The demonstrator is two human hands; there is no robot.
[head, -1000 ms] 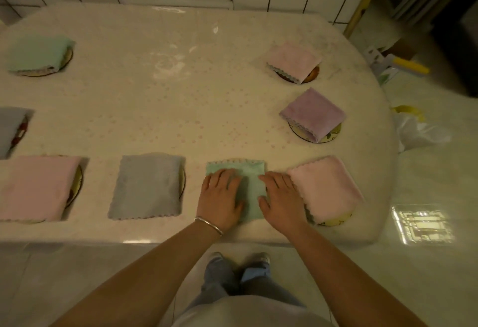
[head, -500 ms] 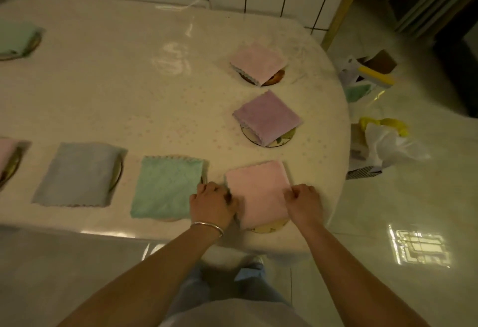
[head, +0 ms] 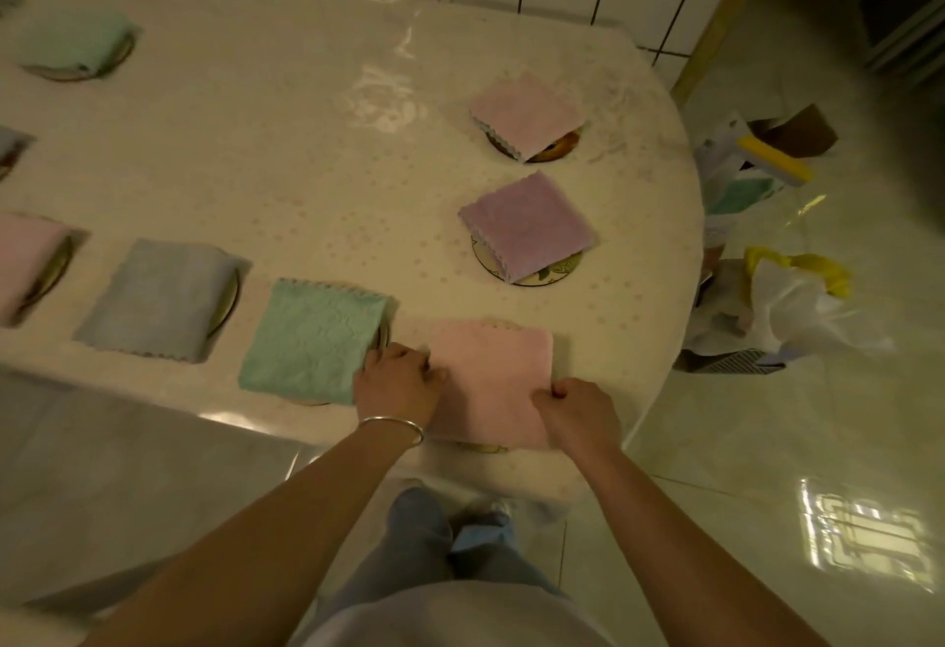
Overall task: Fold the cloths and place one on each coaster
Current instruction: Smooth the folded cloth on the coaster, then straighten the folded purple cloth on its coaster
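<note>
You are standing at the near edge of the table (head: 286, 175), and both your hands are gripping the same folded pink cloth (head: 491, 380) at about 6 o'clock on the tabletop. Your left hand (head: 396, 380) is curling its fingers onto the cloth's left edge, a bangle (head: 394, 425) sitting on that wrist; your right hand (head: 575, 413) is pinching the cloth's near right edge with fingers bent tight. The cloth is lying flat over a coaster (head: 483, 448) — only a sliver of it is peeking out at the near side.

Just beside your left hand, toward 9 o'clock, a green cloth (head: 312, 337) is resting folded on its own coaster, almost touching your knuckles. Farther toward 9 o'clock a grey cloth (head: 153, 301) is lying, then another pink one (head: 25, 257) at the frame's edge. At 12 o'clock from your hands a purple cloth (head: 529, 227) is covering a patterned coaster (head: 532, 274), and beyond it a pink cloth with scalloped edges (head: 526, 111) is sitting askew on a brown coaster (head: 555, 147). Far off at 10 o'clock a second green cloth (head: 71, 45) is lying — its coaster rim is showing underneath.
</note>
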